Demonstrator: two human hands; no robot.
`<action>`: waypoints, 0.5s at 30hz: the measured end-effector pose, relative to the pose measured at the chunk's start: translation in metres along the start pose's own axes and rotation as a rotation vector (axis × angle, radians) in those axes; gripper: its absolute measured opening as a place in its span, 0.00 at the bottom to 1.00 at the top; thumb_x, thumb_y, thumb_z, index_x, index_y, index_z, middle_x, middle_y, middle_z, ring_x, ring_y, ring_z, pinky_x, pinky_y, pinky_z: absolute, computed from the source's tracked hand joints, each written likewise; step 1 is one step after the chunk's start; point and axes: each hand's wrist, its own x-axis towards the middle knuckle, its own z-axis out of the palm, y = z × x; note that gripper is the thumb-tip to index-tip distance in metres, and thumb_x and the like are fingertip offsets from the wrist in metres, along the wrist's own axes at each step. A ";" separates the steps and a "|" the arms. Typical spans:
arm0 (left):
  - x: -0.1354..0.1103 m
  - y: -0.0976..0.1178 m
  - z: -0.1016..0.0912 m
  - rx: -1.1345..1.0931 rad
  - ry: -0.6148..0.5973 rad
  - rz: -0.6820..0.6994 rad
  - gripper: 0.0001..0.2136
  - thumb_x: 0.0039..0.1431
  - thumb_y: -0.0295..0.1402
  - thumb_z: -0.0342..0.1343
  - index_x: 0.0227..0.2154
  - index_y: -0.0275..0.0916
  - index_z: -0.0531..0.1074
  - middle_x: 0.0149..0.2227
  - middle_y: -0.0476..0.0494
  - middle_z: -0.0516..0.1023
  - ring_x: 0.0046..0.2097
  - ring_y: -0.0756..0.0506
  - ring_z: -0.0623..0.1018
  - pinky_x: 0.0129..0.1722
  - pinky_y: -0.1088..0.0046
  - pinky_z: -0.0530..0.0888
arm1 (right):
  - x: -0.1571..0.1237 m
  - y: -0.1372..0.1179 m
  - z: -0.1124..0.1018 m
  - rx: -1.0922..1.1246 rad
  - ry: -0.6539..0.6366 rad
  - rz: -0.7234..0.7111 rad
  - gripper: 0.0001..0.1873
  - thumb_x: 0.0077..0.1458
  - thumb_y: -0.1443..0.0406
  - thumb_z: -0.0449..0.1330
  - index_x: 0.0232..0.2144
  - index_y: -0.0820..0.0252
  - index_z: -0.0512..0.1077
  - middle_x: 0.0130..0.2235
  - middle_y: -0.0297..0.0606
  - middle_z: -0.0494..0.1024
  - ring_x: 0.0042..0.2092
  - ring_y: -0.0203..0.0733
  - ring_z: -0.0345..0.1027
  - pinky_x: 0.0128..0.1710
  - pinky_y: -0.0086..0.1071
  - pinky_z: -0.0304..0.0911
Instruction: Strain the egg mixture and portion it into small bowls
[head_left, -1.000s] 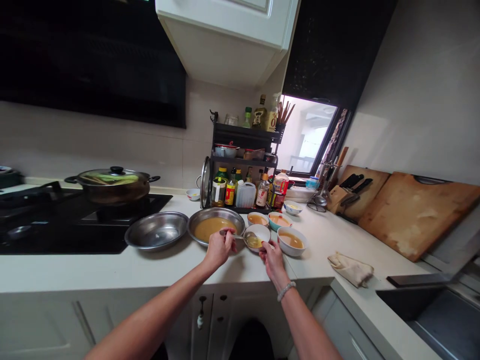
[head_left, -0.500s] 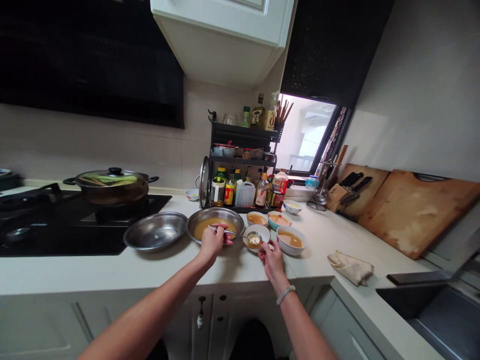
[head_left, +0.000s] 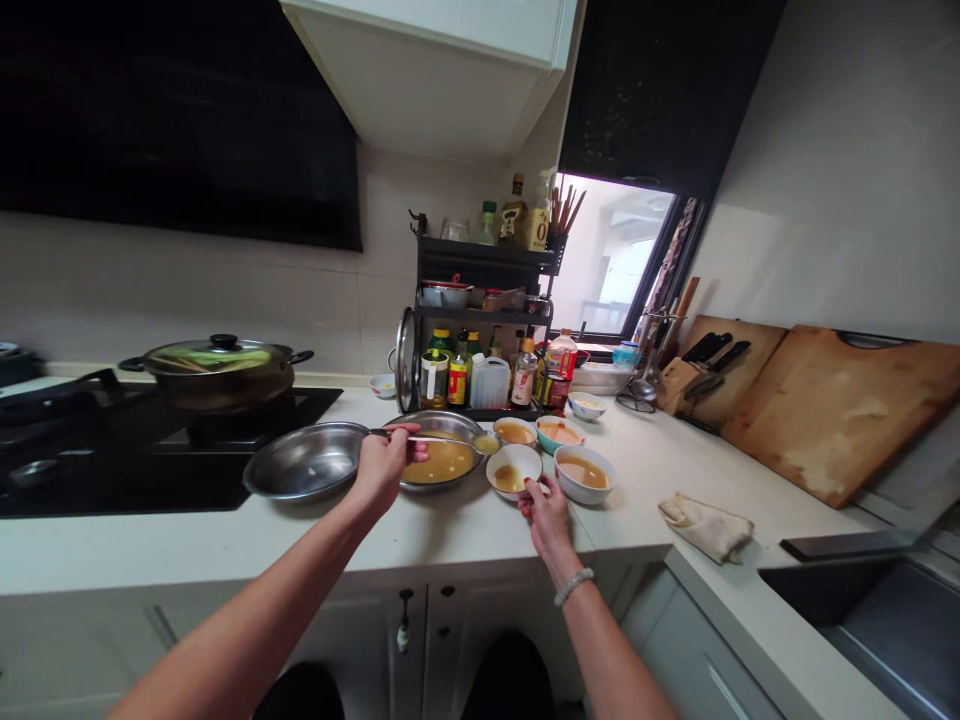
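While the left hand (head_left: 386, 462) clasps a level spoon (head_left: 450, 438), right hand (head_left: 546, 512) pinches the bowl (head_left: 526, 458).

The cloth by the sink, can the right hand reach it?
Probably yes: the right hand touches only the small white bowl, and bare counter lies between it and the cloth.

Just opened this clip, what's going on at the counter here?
A person stands at a kitchen counter. The left hand holds a spoon, loaded with yellow-brown liquid, above the right edge of a steel bowl of the same liquid. The right hand holds the near rim of a small white bowl with a little liquid in it. Three more small bowls beside and behind it are already filled.
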 end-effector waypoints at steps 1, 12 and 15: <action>0.002 0.001 -0.005 0.017 0.007 0.027 0.08 0.52 0.28 0.47 0.31 0.32 0.70 0.18 0.45 0.74 0.23 0.46 0.78 0.26 0.69 0.77 | 0.000 0.000 0.000 0.002 0.000 -0.001 0.24 0.38 0.58 0.67 0.37 0.59 0.64 0.19 0.26 0.72 0.16 0.30 0.61 0.15 0.22 0.54; -0.012 -0.009 -0.037 0.735 -0.224 0.678 0.13 0.60 0.35 0.44 0.39 0.36 0.71 0.27 0.45 0.77 0.26 0.48 0.77 0.29 0.72 0.75 | -0.002 -0.003 0.001 0.020 0.017 0.000 0.25 0.37 0.60 0.67 0.38 0.60 0.64 0.21 0.27 0.73 0.17 0.30 0.62 0.14 0.21 0.54; -0.019 -0.013 -0.029 0.771 -0.284 0.858 0.11 0.61 0.33 0.44 0.40 0.37 0.70 0.32 0.43 0.76 0.30 0.49 0.77 0.34 0.71 0.75 | -0.003 -0.005 0.002 0.028 0.032 -0.005 0.24 0.37 0.60 0.67 0.38 0.60 0.64 0.20 0.26 0.72 0.17 0.30 0.62 0.14 0.21 0.53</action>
